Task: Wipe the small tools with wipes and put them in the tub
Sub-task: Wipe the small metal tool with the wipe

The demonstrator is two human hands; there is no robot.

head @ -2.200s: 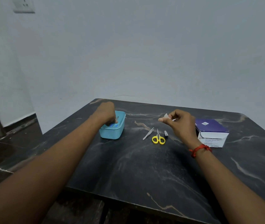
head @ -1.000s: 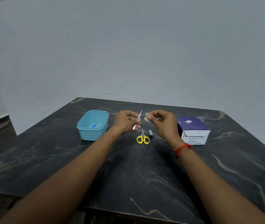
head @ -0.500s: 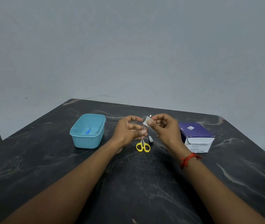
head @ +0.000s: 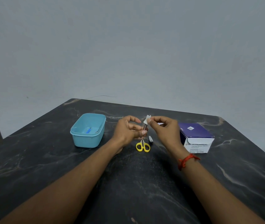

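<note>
My left hand [head: 128, 130] pinches the lower end of a thin metal tool [head: 144, 126], held upright above the table. My right hand [head: 164, 128] pinches a small white wipe [head: 147, 119] folded around the tool's upper end. Below the hands, yellow-handled scissors [head: 142, 146] and a small dark tool [head: 151, 139] lie on the dark marble table [head: 128, 183]. The light blue tub [head: 88, 130] stands to the left with a small blue item [head: 88, 131] inside.
A purple and white box [head: 196, 138] sits at the right, close to my right wrist. The table's far edge meets a pale wall. A red thread band circles my right wrist [head: 186, 160].
My left hand left the tub, picked the thin metal tool off the table and raised it. My right hand brought the wipe onto the tool and slid it toward the tip.
</note>
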